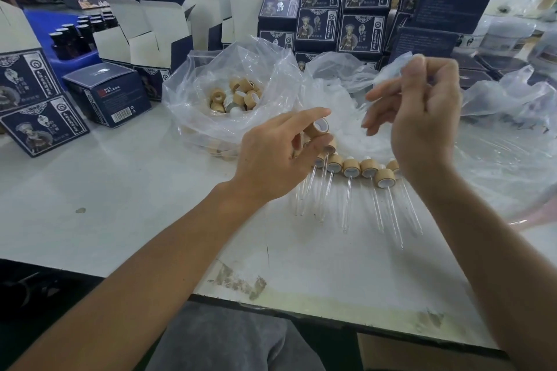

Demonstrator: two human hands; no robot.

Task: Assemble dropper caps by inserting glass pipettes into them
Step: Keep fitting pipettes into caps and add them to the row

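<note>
Two bare hands were raised over the white worktable (120,196): a tan wooden dropper cap (319,127), white-lined opening turned toward the right, was pinched by the left hand (280,153). Just to its right and higher, a thin clear glass pipette (369,102), barely visible, appeared to be pinched in the right hand (422,117), its long axis slanting down toward the cap. Finished droppers (351,172) were lined up beneath.
</note>
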